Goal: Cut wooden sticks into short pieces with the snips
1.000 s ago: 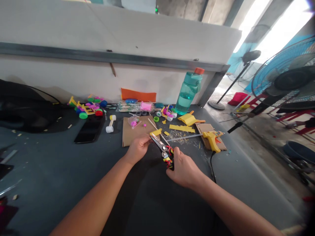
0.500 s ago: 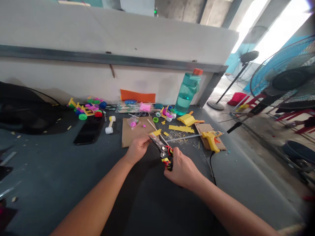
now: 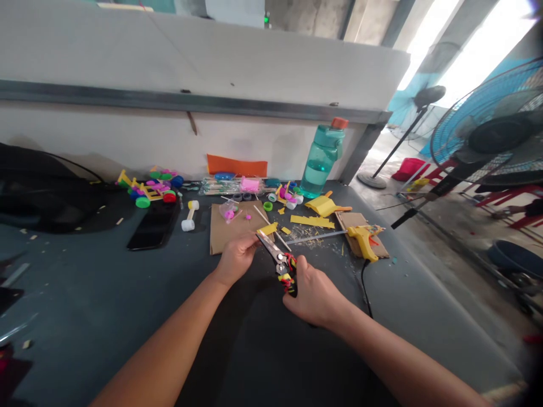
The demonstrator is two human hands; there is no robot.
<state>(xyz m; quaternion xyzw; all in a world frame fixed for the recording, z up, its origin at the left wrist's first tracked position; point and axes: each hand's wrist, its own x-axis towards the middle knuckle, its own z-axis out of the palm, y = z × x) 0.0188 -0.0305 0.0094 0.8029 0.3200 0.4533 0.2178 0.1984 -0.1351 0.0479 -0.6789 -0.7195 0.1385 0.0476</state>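
My right hand (image 3: pixel 316 291) is wrapped round the red, black and yellow handles of a pair of scissors (image 3: pixel 279 261). Their metal blades point up and left, toward the fingertips of my left hand (image 3: pixel 236 257). The left fingers are pinched together at the blade tips; whatever they hold is too small or hidden to name. Just beyond the tips shows a small yellow piece (image 3: pixel 268 228), and I cannot tell whether it touches the fingers. Behind lies a cardboard sheet (image 3: pixel 220 240), with a thin white stick (image 3: pixel 265 217) crossing its right side.
A yellow glue gun (image 3: pixel 362 237) rests on cardboard at the right, its cord trailing forward. Yellow scraps (image 3: pixel 311 221) and crumbs lie nearby. A teal bottle (image 3: pixel 318 164) stands at the back. Leftward are a phone (image 3: pixel 153 227), a white-ended yellow stick (image 3: pixel 190 216) and colourful wheeled toys (image 3: pixel 153 186).
The scissor blades have shifted very slightly at the left fingertips, and a little more of the yellow piece shows. Both hands stay nearly in place.
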